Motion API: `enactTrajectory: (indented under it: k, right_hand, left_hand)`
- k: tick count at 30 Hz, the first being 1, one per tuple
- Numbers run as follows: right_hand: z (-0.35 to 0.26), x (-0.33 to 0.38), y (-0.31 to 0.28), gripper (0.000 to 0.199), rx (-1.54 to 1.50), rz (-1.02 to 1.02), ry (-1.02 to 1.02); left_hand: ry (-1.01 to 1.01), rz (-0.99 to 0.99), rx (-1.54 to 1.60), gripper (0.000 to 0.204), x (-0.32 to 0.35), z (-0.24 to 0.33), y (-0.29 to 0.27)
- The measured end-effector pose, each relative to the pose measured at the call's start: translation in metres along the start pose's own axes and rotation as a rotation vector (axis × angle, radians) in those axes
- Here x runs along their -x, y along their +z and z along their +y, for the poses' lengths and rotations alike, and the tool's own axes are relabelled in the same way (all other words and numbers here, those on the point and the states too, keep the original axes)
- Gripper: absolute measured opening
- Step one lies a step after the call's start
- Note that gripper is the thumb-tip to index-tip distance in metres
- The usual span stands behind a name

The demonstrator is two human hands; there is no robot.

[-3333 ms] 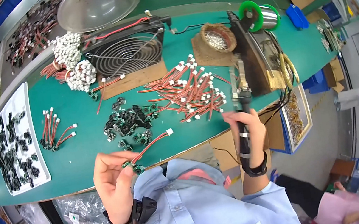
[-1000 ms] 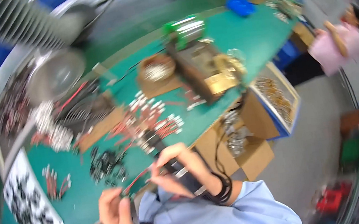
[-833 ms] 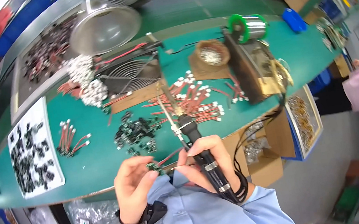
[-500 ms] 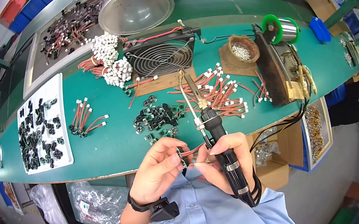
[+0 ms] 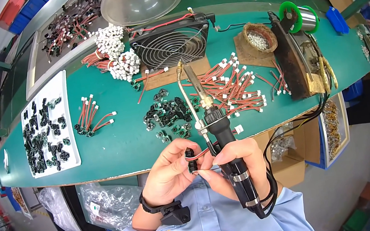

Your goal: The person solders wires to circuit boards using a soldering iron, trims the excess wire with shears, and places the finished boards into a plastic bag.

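Observation:
My left hand (image 5: 167, 173) pinches a small black-and-green circuit board part (image 5: 191, 161) upright between thumb and fingers, over the bench's near edge. My right hand (image 5: 243, 166) is closed around a black-handled soldering iron (image 5: 220, 127), its tip pointing away from me toward the fan. The thumb and a finger of that hand also pinch at a red lead wire (image 5: 204, 153) running across the board part. A white connector (image 5: 238, 129) shows right of the iron, apparently on that wire's far end. Loose board parts (image 5: 168, 113) and connector wires (image 5: 233, 89) lie beyond my hands.
A black fan (image 5: 172, 45) stands at the back, beside bundled white connectors (image 5: 124, 66). To the left are a white tray (image 5: 66, 123) of black parts and several wired boards (image 5: 85, 128). A round tub (image 5: 274, 40) and a solder wire spool (image 5: 307, 19) stand at right.
The board part has turned in my left fingers and shows more of its black side. A white connector has come into sight beside the iron. The whole view has shifted slightly.

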State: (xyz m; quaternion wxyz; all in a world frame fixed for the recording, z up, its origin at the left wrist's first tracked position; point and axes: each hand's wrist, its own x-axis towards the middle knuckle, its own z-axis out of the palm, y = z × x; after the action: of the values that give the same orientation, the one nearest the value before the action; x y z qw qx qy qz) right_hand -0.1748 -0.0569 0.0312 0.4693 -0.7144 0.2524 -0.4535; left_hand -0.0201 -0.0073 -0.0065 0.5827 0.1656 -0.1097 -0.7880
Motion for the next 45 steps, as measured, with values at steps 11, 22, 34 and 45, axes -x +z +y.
enactTrajectory:
  k: [11, 22, 34, 45]
  right_hand:
    - [-0.0040, -0.0041, -0.0019, 0.044, 0.037, 0.024, -0.029]
    - [-0.0031, -0.0067, -0.0019, 0.043, 0.053, 0.037, -0.059]
    - [0.0023, -0.0039, -0.0029, 0.042, 0.057, 0.002, -0.019]
    - [0.0011, -0.0034, -0.0045, 0.041, -0.008, -0.022, 0.038]
  left_hand:
    - [0.023, 0.004, -0.066, 0.022, -0.0012, 0.0011, 0.0032]
    - [0.046, 0.053, -0.088, 0.025, 0.0010, 0.0006, 0.0015]
    - [0.071, 0.087, -0.167, 0.027, 0.0028, 0.0019, 0.0014]
    - [0.071, 0.082, -0.187, 0.026, 0.0048, 0.0037, 0.0006]
